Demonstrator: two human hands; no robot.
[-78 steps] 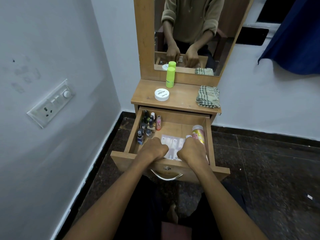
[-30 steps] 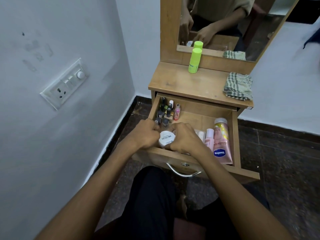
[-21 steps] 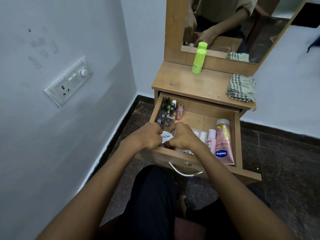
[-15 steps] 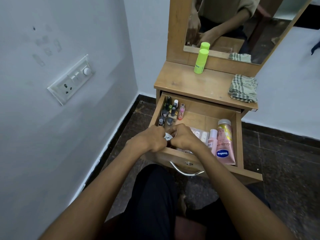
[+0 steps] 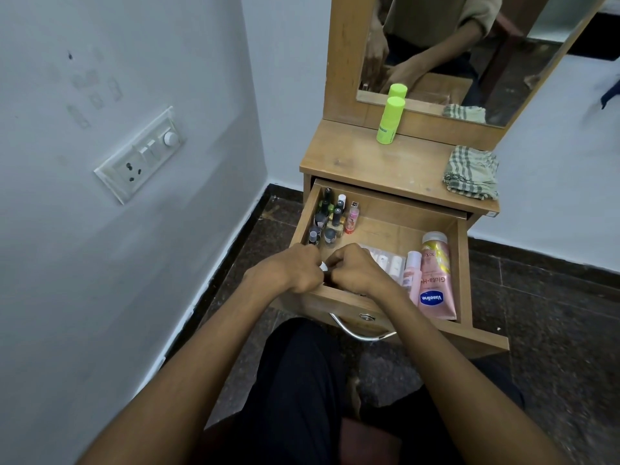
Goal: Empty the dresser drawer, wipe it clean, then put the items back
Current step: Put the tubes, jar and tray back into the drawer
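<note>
— Hands first: where, and holding what?
— Left hand (image 5: 288,270) and right hand (image 5: 355,268) knuckle to knuckle at the front left of the drawer (image 5: 461,263), both curled, pinching a small white item (image 5: 323,266) between them; seen only as a sliver, so hard to say what
— Probably being set down there, then. Anything left to go back in?
— Seemingly just the green bottle (image 5: 389,120), up on the surface (image 5: 352,159) against the mirror frame, well apart from both hands
— Which way from them?
— Beyond and above, a little to the right; standing upright, long axis vertical, cap on top
— Nearer hand?
— Right, by a small margin; likely a reach up over the drawer's back edge, then a side grip round the body
— Checked cloth (image 5: 471,172)?
— Folded at the surface's right end, off to the side of that reach
</note>
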